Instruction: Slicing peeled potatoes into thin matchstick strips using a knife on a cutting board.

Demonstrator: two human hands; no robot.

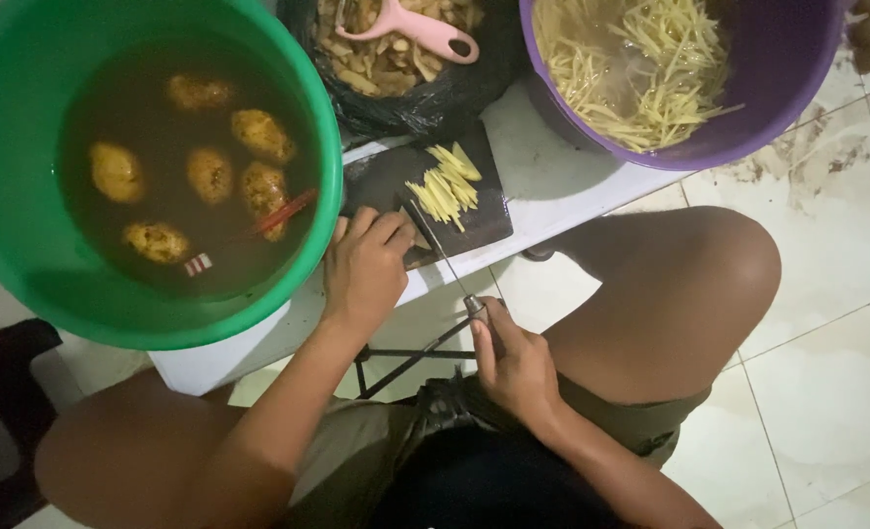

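A knife (pixel 442 257) lies with its thin blade angled across the near edge of a small dark cutting board (pixel 396 181), its tip close to a heap of pale yellow potato strips (pixel 446 184) near the middle of the board. The right hand (pixel 515 364) is clenched around the knife's handle, just off the front edge of the low white table (pixel 542 181) and above the person's lap. The left hand (pixel 364 269) rests on the board's near left corner, fingers curled down — whether they pin a piece of potato beneath them cannot be told, since the hand hides that spot.

To the left, touching the board's edge, stands a large green tub (pixel 23 225) of brownish water with six peeled potatoes (pixel 210 174) sunk in it. Behind the board sits a black bag of peelings (pixel 396 69), a pink peeler (pixel 425 29) lying on top. To the right, a purple tub (pixel 787 59) holds water and a mass of cut strips (pixel 650 78) — it overhangs the table's far right corner.

The person sits with bare knees spread on either side of the table, over a pale tiled floor (pixel 826 372) that is stained near the purple tub.
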